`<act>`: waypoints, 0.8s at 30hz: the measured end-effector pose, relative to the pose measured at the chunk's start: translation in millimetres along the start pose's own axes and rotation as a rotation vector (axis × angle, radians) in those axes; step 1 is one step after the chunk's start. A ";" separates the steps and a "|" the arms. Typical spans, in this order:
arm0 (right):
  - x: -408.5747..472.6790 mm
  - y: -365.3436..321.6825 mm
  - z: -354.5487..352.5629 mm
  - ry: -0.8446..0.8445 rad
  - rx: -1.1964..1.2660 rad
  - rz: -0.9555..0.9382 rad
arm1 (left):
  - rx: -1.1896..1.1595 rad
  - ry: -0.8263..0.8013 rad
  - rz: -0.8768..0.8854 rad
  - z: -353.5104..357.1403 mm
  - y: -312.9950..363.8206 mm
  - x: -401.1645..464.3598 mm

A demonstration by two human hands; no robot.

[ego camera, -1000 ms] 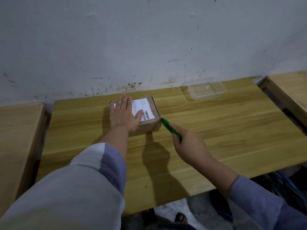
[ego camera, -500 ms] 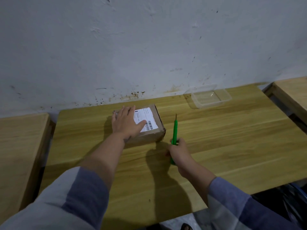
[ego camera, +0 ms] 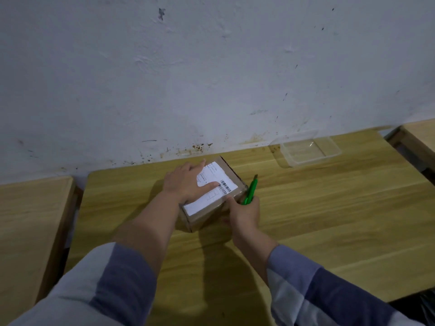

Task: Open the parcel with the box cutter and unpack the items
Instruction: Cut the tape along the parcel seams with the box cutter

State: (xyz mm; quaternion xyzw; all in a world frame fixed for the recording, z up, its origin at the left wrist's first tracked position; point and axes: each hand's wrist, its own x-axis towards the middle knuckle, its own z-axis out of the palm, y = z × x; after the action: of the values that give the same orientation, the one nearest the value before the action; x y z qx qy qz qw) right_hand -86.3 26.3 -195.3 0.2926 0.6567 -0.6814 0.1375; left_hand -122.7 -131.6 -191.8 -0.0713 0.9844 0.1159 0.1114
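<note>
While your left hand (ego camera: 186, 182) lies flat with fingers straight on top of the cardboard parcel (ego camera: 211, 196), partly covering its white shipping label (ego camera: 213, 188), your right hand (ego camera: 244, 214) curls round the green box cutter (ego camera: 250, 190), tip pointing up and away, thumb touching the parcel's near right edge. Parcel sits mid-table (ego camera: 329, 208), turned at an angle, near the wall (ego camera: 211, 78). Clear plastic container (ego camera: 308, 150) sits at the back right, well apart. Side tables flank both ends.
</note>
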 end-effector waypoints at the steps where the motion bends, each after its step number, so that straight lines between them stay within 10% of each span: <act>1: 6.0 -7.4 -0.2 0.003 -0.011 -0.018 | -0.037 -0.002 -0.016 0.5 1.8 -1.3; 24: 53.8 -63.6 2.4 -0.428 -0.535 -0.171 | -0.166 0.152 -0.502 26.2 48.3 -62.0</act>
State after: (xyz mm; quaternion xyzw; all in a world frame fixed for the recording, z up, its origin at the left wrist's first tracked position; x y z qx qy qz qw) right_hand -165.8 40.9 -174.7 0.0408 0.7904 -0.5403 0.2859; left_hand -65.6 -71.6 -191.7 -0.3306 0.9285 0.1593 0.0563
